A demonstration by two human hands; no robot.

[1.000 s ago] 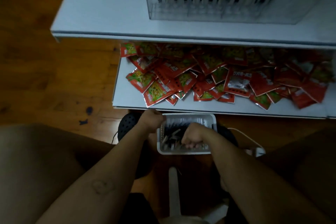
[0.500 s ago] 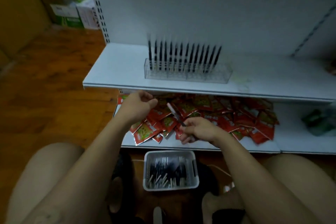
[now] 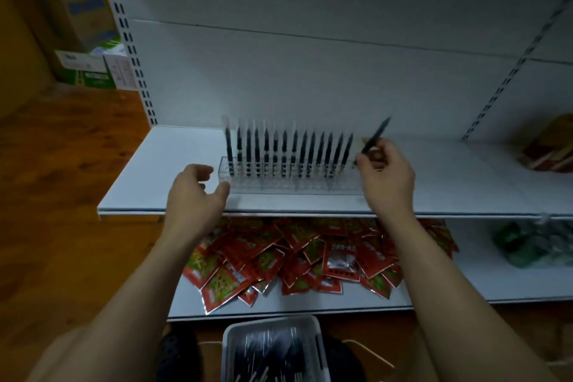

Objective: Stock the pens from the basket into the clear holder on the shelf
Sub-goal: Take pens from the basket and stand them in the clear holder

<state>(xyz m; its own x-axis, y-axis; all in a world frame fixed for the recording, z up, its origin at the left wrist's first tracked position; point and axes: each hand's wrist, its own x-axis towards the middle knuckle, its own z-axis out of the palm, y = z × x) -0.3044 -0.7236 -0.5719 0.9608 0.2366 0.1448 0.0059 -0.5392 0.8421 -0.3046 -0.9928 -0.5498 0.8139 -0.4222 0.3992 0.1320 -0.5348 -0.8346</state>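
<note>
Fourteen pens (image 3: 284,152) in one holder (image 3: 279,187); one held pen (image 3: 376,134); one basket (image 3: 230,339).

We find the holder (image 3: 279,184) on the upper shelf (image 3: 440,195), pens (image 3: 285,149) standing in it; our left hand (image 3: 195,195) at its left end, our right hand (image 3: 387,178) with one pen (image 3: 374,139) at its right. On the lower shelf (image 3: 496,282) lie packets (image 3: 294,257), the basket (image 3: 228,339) before it.

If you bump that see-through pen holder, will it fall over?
Probably not easily: the long clear plastic holder sits low and flat on the white shelf. It looks light, so it may slide. The tall black pens standing in it would likely wobble.
</note>
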